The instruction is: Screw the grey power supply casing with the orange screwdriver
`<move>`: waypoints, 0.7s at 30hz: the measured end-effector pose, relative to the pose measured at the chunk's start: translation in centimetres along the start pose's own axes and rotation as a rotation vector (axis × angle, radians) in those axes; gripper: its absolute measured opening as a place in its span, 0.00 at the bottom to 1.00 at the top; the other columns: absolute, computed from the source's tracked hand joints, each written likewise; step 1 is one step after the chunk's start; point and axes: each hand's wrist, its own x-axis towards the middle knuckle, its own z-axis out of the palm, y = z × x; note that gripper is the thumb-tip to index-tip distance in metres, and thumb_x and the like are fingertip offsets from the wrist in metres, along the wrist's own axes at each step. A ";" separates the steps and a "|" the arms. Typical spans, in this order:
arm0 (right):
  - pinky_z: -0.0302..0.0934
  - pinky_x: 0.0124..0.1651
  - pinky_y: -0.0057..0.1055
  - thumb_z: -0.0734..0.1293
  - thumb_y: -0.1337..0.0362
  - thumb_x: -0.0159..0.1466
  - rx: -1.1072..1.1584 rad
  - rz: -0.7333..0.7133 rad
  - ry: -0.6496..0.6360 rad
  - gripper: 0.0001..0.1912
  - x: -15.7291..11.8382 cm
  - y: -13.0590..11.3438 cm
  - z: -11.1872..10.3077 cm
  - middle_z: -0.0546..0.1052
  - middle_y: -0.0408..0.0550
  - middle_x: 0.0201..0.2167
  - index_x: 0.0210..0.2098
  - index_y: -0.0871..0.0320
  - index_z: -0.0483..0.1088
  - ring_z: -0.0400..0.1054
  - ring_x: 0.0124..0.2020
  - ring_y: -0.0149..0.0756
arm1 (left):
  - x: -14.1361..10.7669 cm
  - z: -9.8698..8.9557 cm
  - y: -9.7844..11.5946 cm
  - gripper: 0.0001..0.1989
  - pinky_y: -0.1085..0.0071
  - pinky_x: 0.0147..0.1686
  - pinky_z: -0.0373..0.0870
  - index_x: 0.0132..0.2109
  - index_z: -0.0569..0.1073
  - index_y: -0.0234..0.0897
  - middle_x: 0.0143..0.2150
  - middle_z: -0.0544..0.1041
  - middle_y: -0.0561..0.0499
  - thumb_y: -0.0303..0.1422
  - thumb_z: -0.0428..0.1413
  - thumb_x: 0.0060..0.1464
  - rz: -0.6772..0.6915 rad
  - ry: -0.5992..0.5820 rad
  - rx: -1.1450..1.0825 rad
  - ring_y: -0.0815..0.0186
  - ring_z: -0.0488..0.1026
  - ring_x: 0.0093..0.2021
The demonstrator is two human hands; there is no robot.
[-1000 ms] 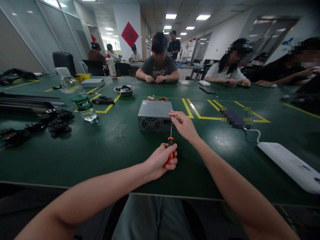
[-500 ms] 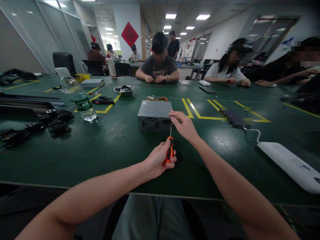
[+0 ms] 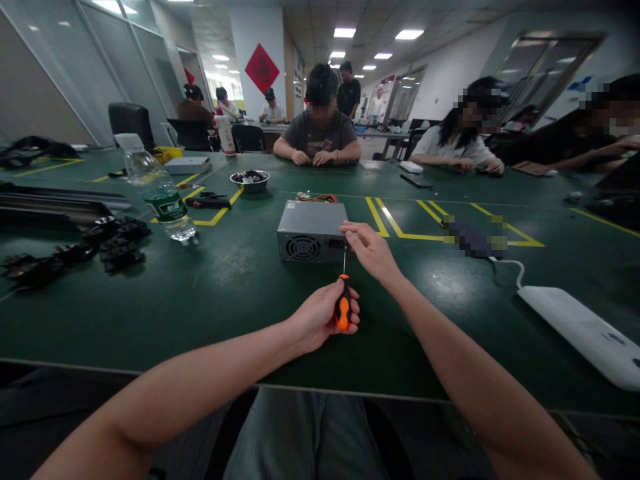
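Note:
A grey computer power supply [image 3: 314, 217] lies on the green table, its fan grille and socket facing me and its coloured wires behind. My left hand [image 3: 327, 315] is wrapped round the orange and black handle of a screwdriver [image 3: 343, 310]. The thin shaft points away from me to the lower right of the front face; the exact contact of its tip is hard to make out. With fingers and thumb, my right hand [image 3: 373, 252] grips the right-hand corner of the power supply, just above the shaft.
Left of the power supply stand a tilted water bottle [image 3: 167, 203], black plastic parts [image 3: 120, 243] and a metal bowl [image 3: 250, 180] with small dark pieces. A white power bank [image 3: 575, 333] lies right, cabled to a blurred dark device [image 3: 473, 238]. Several people sit across the table.
The screwdriver handle has turned a little within my left hand, showing more orange. My right hand keeps its place at the corner. The whole view has shifted slightly.

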 end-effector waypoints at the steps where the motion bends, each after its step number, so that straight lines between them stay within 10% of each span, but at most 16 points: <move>1: 0.66 0.50 0.43 0.59 0.55 0.63 0.003 0.003 0.001 0.15 0.0 0.0 0.0 0.71 0.50 0.50 0.43 0.52 0.72 0.67 0.50 0.41 | 0.0 0.0 0.0 0.16 0.81 0.16 0.61 0.36 0.64 0.33 0.24 0.65 0.53 0.37 0.38 0.65 0.006 0.006 -0.021 0.75 0.64 0.19; 9: 0.65 0.50 0.43 0.60 0.55 0.63 0.003 -0.005 0.008 0.15 0.1 0.1 0.1 0.71 0.50 0.50 0.42 0.53 0.72 0.66 0.51 0.40 | -0.2 0.4 0.0 0.08 0.85 0.12 0.43 0.34 0.56 0.37 0.24 0.62 0.58 0.32 0.46 0.63 0.077 0.078 -0.108 0.80 0.55 0.14; 16: 0.65 0.50 0.43 0.59 0.55 0.63 0.008 -0.013 0.006 0.15 0.1 0.0 0.1 0.71 0.50 0.50 0.42 0.53 0.72 0.66 0.51 0.40 | -0.1 0.2 0.2 0.16 0.81 0.16 0.60 0.35 0.64 0.32 0.25 0.66 0.52 0.35 0.38 0.65 0.012 0.041 -0.019 0.76 0.64 0.18; 21: 0.64 0.51 0.43 0.60 0.55 0.63 0.015 -0.016 0.008 0.15 0.0 -0.1 0.0 0.71 0.50 0.50 0.42 0.53 0.72 0.66 0.51 0.40 | -0.2 1.2 0.3 0.10 0.84 0.13 0.50 0.39 0.61 0.36 0.24 0.63 0.56 0.35 0.40 0.65 0.016 0.109 -0.113 0.78 0.59 0.15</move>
